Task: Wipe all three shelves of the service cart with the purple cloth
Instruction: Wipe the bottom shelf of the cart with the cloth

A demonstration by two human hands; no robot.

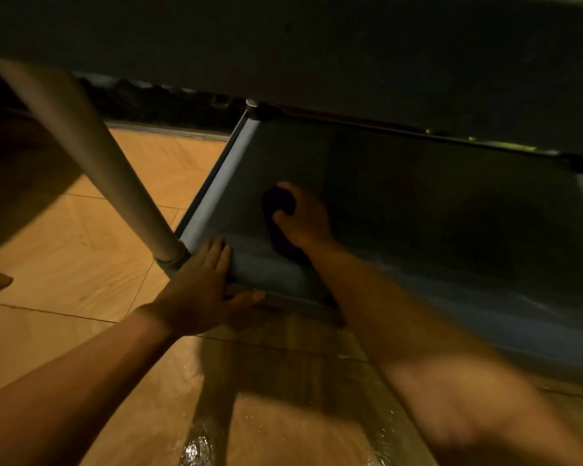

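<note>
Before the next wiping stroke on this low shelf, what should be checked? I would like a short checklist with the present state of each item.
1. Purple cloth under the right hand: ok, the hand presses it on the shelf.
2. Cloth flat on the bottom shelf: cannot tell, too dark.
3. Left hand steadies the cart at the near corner beside the post: ok.
4. Room for the stroke toward the right: ok, nothing is seen lying on the shelf.
5. Floor dry near the cart: not ok, it glistens wet in front.
</note>
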